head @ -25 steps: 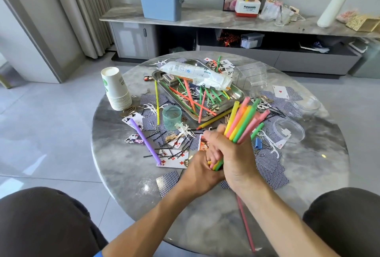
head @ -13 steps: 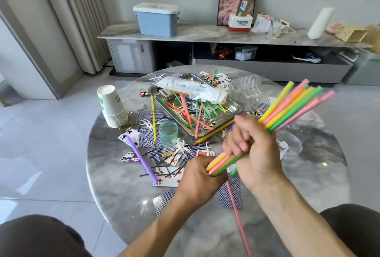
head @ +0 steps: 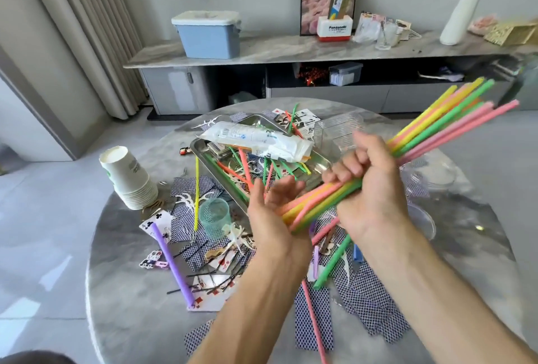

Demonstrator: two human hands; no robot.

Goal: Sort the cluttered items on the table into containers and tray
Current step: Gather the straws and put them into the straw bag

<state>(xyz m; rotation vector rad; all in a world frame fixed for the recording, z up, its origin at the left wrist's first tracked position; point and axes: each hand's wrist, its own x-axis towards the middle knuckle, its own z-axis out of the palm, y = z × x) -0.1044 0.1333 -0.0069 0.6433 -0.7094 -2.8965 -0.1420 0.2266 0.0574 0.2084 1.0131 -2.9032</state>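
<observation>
Straw bundle held over cluttered table
Right hand (head: pixel 369 189) grips straw bundle (head: pixel 431 133) mid-frame; left hand (head: pixel 273 209) open-fingered, palm against bundle's lower ends.

Two bare forearms come up from the bottom edge, each ending in a bare hand; the left hand (head: pixel 273 212) and the right hand (head: pixel 372 192) carry no ring, watch, band or glove that I can make out, though both are a little blurred; the fingernails are short and unpainted, plain on the right hand's fingers (head: pixel 353 170); no cuff or sleeve reaches the wrists or forearms; tendons and a vein ridge the left wrist; low in the left corner sits a rounded dark patch (head: pixel 32 357), perhaps dark clothing over a knee.
</observation>
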